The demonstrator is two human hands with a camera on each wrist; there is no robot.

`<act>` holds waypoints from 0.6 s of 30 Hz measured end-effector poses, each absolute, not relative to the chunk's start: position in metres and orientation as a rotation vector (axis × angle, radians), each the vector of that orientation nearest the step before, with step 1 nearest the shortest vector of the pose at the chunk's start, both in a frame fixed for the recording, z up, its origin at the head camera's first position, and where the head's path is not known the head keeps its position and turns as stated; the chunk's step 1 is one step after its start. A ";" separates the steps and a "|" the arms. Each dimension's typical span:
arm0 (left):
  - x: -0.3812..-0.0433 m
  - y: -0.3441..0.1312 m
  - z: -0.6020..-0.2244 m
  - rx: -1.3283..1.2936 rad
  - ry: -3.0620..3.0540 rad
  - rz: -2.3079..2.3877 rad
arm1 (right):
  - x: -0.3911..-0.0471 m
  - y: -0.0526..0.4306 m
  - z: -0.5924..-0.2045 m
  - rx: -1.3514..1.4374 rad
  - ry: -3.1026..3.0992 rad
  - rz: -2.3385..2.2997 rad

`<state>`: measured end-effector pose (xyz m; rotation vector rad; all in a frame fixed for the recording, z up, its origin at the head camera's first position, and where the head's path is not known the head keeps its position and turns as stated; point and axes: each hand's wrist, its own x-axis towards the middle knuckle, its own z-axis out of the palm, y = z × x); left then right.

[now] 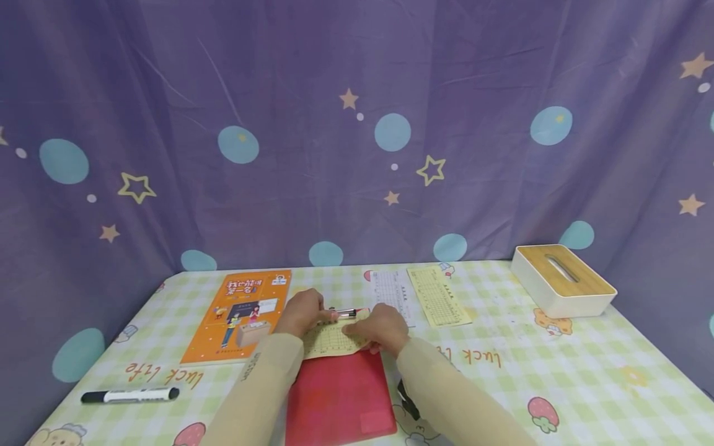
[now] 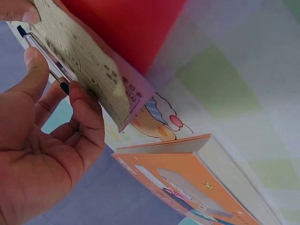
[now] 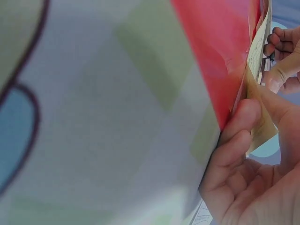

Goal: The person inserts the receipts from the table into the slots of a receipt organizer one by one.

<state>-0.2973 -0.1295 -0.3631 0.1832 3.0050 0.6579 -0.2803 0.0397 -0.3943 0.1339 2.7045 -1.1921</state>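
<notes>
A red folder (image 1: 340,396) lies in front of me, with yellow printed form sheets (image 1: 329,341) over its far end. A metal clip (image 1: 347,313) with black tips runs along that end. My left hand (image 1: 301,313) grips the clip; in the left wrist view its thumb (image 2: 35,61) and curled fingers are at the wire lever. My right hand (image 1: 387,328) pinches the yellow sheets near their right edge, thumb on top and fingers beneath. In the right wrist view, a brownish-yellow sheet corner (image 3: 262,126) bends up between the right thumb and fingers (image 3: 234,145).
An orange book (image 1: 240,319) lies to the left, a black-and-white marker (image 1: 131,395) nearer me. White (image 1: 390,294) and yellow forms (image 1: 437,296) lie beyond the right hand. A tissue box (image 1: 563,282) stands back right. A dark object (image 1: 409,402) is partly hidden by my right sleeve.
</notes>
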 end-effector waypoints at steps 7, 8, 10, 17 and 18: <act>-0.298 -0.127 -0.361 0.153 3.013 0.608 | -0.282 0.037 -0.395 0.156 2.726 -1.148; -0.297 -0.127 -0.361 0.147 3.015 0.599 | -0.282 0.036 -0.395 0.158 2.730 -1.144; -0.297 -0.126 -0.360 0.132 3.018 0.597 | -0.281 0.036 -0.396 0.159 2.739 -1.132; -0.295 -0.126 -0.358 0.134 3.026 0.624 | -0.280 0.035 -0.395 0.153 2.771 -1.092; -0.294 -0.126 -0.358 0.135 3.024 0.631 | -0.280 0.035 -0.395 0.152 2.775 -1.087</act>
